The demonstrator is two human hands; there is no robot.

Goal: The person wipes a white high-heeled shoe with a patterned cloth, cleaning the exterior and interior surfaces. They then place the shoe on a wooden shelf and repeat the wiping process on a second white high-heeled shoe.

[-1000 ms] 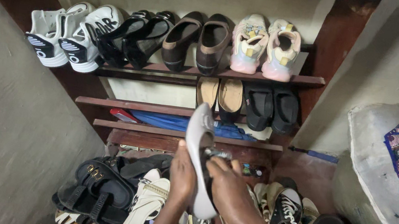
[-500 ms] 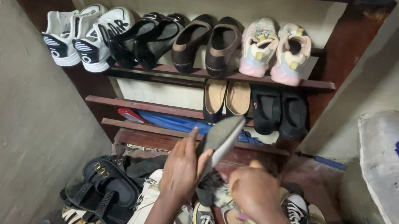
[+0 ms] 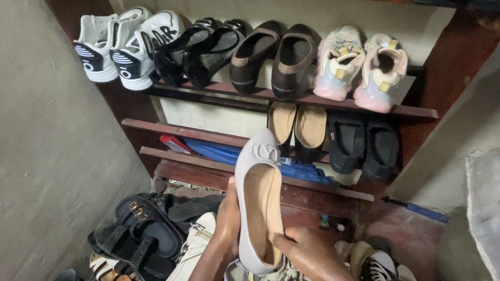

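While both hands clamp its heel, left hand (image 3: 227,222) and right hand (image 3: 306,253), the pale grey leather flat shoe (image 3: 257,201) points toward the wooden shoe rack (image 3: 280,95), open room above its toe.

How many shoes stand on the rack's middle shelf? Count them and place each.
8, in pairs from left to right: white sneakers, black heeled shoes, brown slip-ons, pink sneakers. The shelf ends there; none seem hidden.
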